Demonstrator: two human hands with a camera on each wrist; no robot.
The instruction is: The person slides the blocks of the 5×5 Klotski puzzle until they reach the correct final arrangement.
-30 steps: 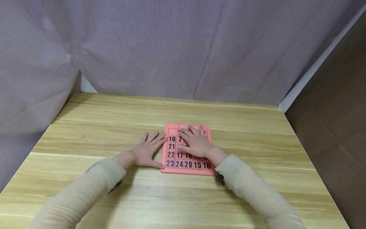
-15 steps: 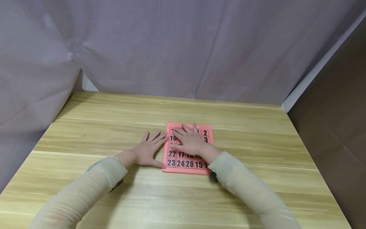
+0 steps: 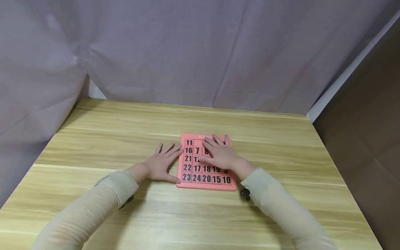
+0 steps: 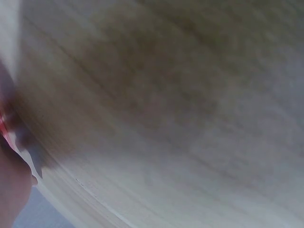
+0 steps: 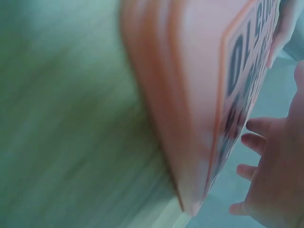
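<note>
Nearest to me, both pale sleeves (image 3: 93, 198) reach forward over the wooden surface (image 3: 281, 146). My left hand (image 3: 160, 165) lies flat on the wood, fingers straight and spread, their tips and the thumb touching the left edge of the pink number puzzle (image 3: 204, 185). My right hand (image 3: 222, 155) rests on top of the puzzle's right half with fingers relaxed and nearly straight, pressing on the tiles rather than curling round anything; it covers several numbers. The puzzle sits flat near the middle of the surface, with tiles (image 3: 196, 178) such as 23, 24, 20, 15 and 10 readable along its near row.

From the right wrist view the puzzle (image 5: 190, 95) looks like a thin, rigid plastic slab with a raised rim. I judge it light and stiff, likely to skate on the smooth wood if pushed, so bracing a side edge makes sense. The tiles should slide under a fingertip; the frame is best taken by its edges.

Beyond hangs a grey cloth backdrop (image 3: 187, 52).
</note>
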